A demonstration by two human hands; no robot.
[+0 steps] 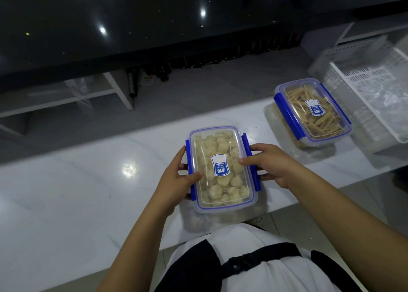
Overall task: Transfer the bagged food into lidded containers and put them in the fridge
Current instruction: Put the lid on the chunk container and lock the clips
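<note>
A clear lidded container [220,150] with blue side clips holds pale round food pieces and sits near the front edge of the white counter [77,192]. My left hand [176,176] grips its left side, thumb on the lid. My right hand [271,165] grips its right side over the blue clip, fingertips on the lid. A second lidded container [313,112] of yellowish sticks stands to the right, farther back, with its blue clips down.
A white perforated plastic basket [371,88] with crumpled clear plastic bags inside stands at the far right of the counter. Beyond the counter are a dark glossy surface and low shelves with dark bottles [198,59].
</note>
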